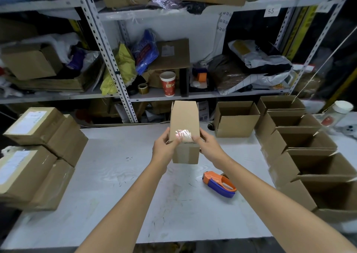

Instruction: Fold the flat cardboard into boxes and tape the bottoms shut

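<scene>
The left hand [163, 146] and right hand [208, 143] gripped the box [184, 117] by its sides, fingers curled; its long axis pointed away, tilted upward.

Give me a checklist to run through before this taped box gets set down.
1. Left hand and right hand both grip the small brown cardboard box: ok.
2. Shiny clear tape strip lies across the box face turned up: ok.
3. Tape ends pressed flat: cannot tell.
4. Orange and blue tape dispenser lies on the white table beside the right forearm: ok.
5. Free slot in the row of open brown boxes at the right: cannot tell.
</scene>
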